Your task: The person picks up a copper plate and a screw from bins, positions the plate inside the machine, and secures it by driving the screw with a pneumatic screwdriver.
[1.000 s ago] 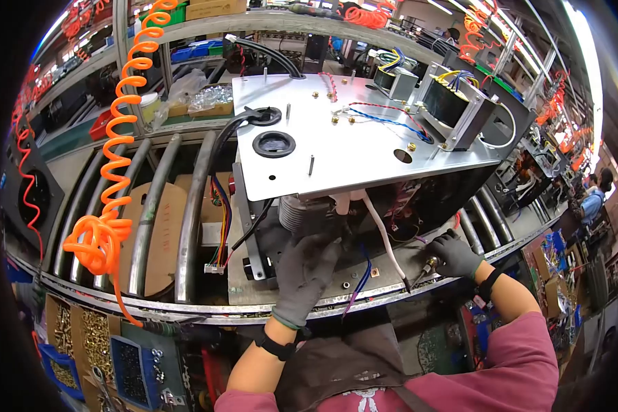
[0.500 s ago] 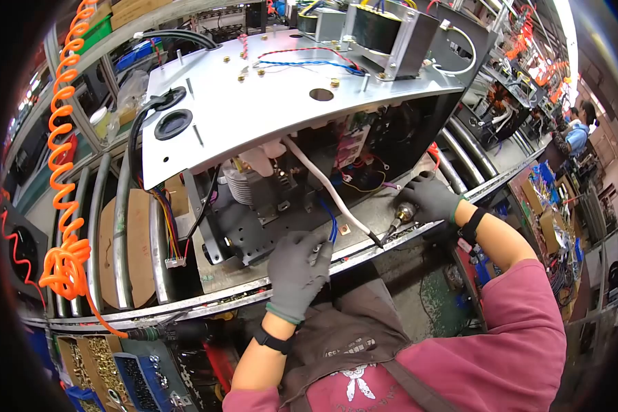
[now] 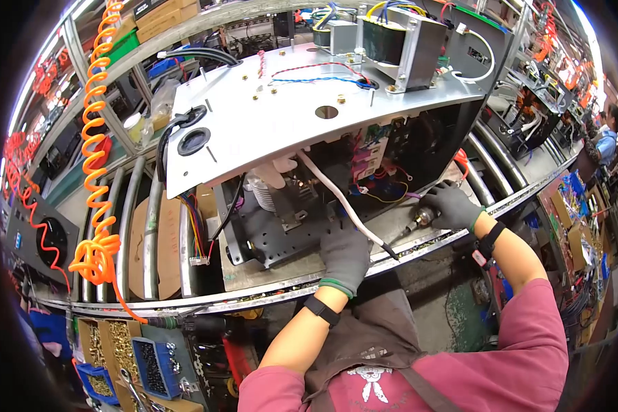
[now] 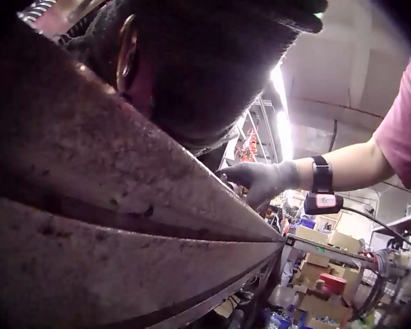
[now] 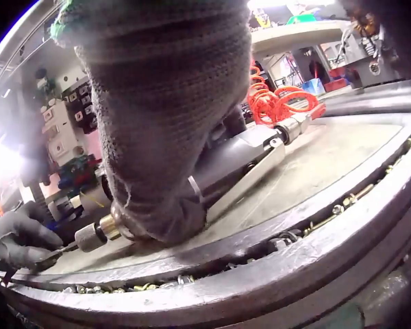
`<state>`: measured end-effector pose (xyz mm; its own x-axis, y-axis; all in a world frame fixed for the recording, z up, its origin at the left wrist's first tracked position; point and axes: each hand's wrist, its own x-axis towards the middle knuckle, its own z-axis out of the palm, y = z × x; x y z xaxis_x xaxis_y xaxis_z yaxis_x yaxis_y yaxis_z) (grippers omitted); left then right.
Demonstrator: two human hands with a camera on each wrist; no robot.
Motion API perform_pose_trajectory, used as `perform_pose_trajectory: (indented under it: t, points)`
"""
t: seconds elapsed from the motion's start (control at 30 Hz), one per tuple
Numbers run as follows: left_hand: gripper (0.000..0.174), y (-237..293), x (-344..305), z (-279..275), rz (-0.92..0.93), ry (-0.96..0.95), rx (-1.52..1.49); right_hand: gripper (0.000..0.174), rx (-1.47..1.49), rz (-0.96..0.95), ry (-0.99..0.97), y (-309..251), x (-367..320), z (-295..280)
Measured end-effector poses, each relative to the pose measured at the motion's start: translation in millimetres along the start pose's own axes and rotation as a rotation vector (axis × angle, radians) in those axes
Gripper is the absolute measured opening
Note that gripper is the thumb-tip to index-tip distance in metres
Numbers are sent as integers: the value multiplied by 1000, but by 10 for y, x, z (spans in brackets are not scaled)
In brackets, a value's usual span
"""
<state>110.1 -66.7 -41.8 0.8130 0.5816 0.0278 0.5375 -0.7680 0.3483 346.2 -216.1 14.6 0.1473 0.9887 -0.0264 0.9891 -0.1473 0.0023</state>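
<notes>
My gloved right hand (image 3: pixel 453 206) grips an air screwdriver (image 5: pixel 226 164), which lies low over the board. In the right wrist view its knurled chuck (image 5: pixel 91 237) and bit point toward my left hand (image 5: pixel 20 236). My gloved left hand (image 3: pixel 345 257) is at the board's near edge, in front of a black metal chassis (image 3: pixel 281 250); its fingertips are mostly hidden, and I cannot tell what they hold. A thick white cable (image 3: pixel 336 196) with a black end hangs just right of it. Above the chassis sits a silver metal panel (image 3: pixel 254 137) bearing transformers (image 3: pixel 384 41).
Metal rollers (image 3: pixel 134 233) run to the left. A tangled orange coiled hose (image 3: pixel 96 261) hangs there. Small screws lie in the rail groove (image 5: pixel 281 241) along the near edge. Parts trays (image 3: pixel 154 364) stand at lower left. Another person (image 3: pixel 608 144) is at far right.
The head view has swung about. My left hand has gone from the chassis's open side to the board's front edge, then rightward closer to the white cable's end. My right hand keeps the screwdriver.
</notes>
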Motion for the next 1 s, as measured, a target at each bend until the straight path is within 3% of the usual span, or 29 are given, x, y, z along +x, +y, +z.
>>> perform_pose_trajectory:
  t: [0.03,0.1,0.2,0.23,0.3,0.33,0.4,0.47,0.53,0.6,0.67,0.73,0.77,0.8,0.87,0.9,0.93,1.0]
  points:
    - [33,5,-11,12,7,-3,9,50,4,38,-33,-5,14,0]
    - [29,-12,-61,41,105,366,125,49,-30,67,-50,-43,28,-6]
    - [24,-30,-52,56,157,434,117,43,-103,41,-6,-118,-28,-79]
    - [24,-14,-63,-10,165,434,121,39,-98,49,90,-166,-45,-119]
    - [29,21,-120,-158,54,53,-6,28,47,90,207,-367,-81,-333]
    - [29,19,-118,-138,57,49,-2,28,52,94,208,-488,-112,-438]
    - [26,-4,-125,-65,81,130,-11,26,378,14,374,-719,-170,-577]
    - [27,-3,-151,6,90,173,29,24,663,-78,379,-1004,-200,-596]
    - [27,2,-168,87,96,214,74,26,831,-286,286,-1295,-187,-556]
    - [31,6,-159,156,24,289,37,27,1004,-194,81,-1514,-239,-366]
    - [37,22,-201,92,11,303,-29,34,1046,-193,37,-1650,-194,-230]
    - [36,21,-220,62,-73,309,-323,44,1196,-145,266,-1745,-109,-71]
    - [39,-23,-224,120,-46,372,-417,48,1266,-54,281,-1811,-99,-14]
    - [39,-55,-264,96,-37,371,-408,48,1271,-55,294,-1842,-69,-7]
    - [41,-115,-376,-67,196,242,-152,47,1298,-43,428,-1885,2,-2]
    - [25,-104,-449,-234,257,250,-5,48,1221,-24,418,-1871,11,-126]
    - [25,-160,-542,-338,260,248,3,48,1227,-26,425,-1858,60,-140]
    - [24,-353,-738,-540,29,289,-734,45,1340,-58,459,-1892,161,-148]
